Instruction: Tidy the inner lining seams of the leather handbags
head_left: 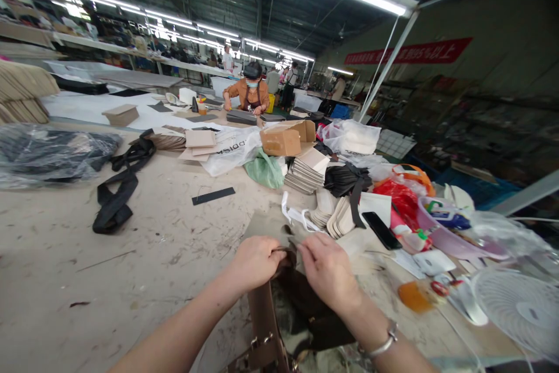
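Observation:
Both my hands work at the top of a brown leather bag (266,326) that stands at the near edge of the table. My left hand (255,261) is closed, its fingers pinching a small dark part at the bag's opening. My right hand (327,271) is closed too, pinching the same spot from the right, a bracelet on its wrist. A grey-brown flap (268,224) of the bag lies flat beyond my fingers. What exactly my fingertips grip is too small to make out.
Black straps (117,187) and a black strip (213,195) lie on the worn table (87,262). Stacks of card pieces (308,170), a cardboard box (282,140), a phone (382,230), plastic bags and a white fan (519,309) crowd the right. A person (251,93) works at the far end.

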Available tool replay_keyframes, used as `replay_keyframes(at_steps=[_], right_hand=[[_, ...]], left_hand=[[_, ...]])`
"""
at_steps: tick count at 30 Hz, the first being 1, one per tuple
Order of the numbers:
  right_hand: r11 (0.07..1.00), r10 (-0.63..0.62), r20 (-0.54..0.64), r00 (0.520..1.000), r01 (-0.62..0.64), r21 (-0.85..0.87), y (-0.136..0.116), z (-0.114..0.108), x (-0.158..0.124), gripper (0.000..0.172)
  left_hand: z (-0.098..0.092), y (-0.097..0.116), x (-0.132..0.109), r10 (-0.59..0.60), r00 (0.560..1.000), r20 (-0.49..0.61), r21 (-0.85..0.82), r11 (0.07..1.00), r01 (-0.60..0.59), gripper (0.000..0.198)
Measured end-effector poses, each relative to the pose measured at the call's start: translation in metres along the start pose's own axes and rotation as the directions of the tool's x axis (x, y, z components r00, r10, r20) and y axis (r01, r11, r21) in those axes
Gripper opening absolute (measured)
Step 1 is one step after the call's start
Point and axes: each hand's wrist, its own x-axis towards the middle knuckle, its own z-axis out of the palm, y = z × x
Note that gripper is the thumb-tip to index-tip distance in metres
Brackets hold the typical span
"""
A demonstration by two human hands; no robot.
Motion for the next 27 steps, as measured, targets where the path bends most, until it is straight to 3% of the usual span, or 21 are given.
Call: replay_keyframes(at_steps=[3, 6, 8, 12, 16, 18, 22, 27], right_hand=[[0.899, 0.343, -0.015, 0.939, -0.324, 0.295, 0.030, -0.010, -0.009, 0.026], [0.780, 0.493, 0.050, 0.868, -0.467, 0.417, 0.050, -0.020, -0.016, 0.031], [0.808, 0.445, 0.024, 0.895, -0.413, 0.419, 0.048, -0.024, -0.017, 0.031], [0.934, 0.131, 0.015, 0.991, -0.128, 0.334, 0.016, -0.021, -0.006, 0.025], [0.987, -0.019, 0.144, 0.989, -0.005, 0.163, -0.010, -0.004, 0.005, 0.019], [0.991, 0.013, 0.162, 0.987, -0.034, 0.128, -0.015, 0.005, 0.009, 0.020], [0.895, 0.245, 0.122, 0.962, -0.273, 0.353, -0.007, 0.011, 0.013, 0.020], [0.688, 0.534, 0.085, 0.841, -0.491, 0.534, 0.037, -0.006, -0.001, 0.028]], left_hand=[[-0.001, -0.001, -0.001, 0.003, 1.000, -0.005, -0.003, 1.000, -0.003, 0.029], [0.000, -0.001, -0.001, -0.009, 1.000, -0.005, 0.002, 1.000, 0.009, 0.028], [0.001, 0.000, -0.001, -0.012, 1.000, -0.012, 0.009, 1.000, 0.012, 0.028], [0.002, 0.001, -0.001, 0.002, 0.999, -0.039, 0.012, 1.000, -0.001, 0.027], [0.001, 0.002, -0.001, -0.016, 0.999, -0.032, 0.006, 1.000, 0.016, 0.026], [0.001, 0.002, 0.000, -0.017, 0.999, -0.039, 0.002, 1.000, 0.017, 0.026], [0.002, 0.002, 0.000, -0.011, 0.999, -0.033, -0.035, 0.999, 0.010, 0.025], [0.001, -0.002, -0.001, 0.001, 0.999, -0.033, -0.089, 0.996, -0.004, 0.027]])
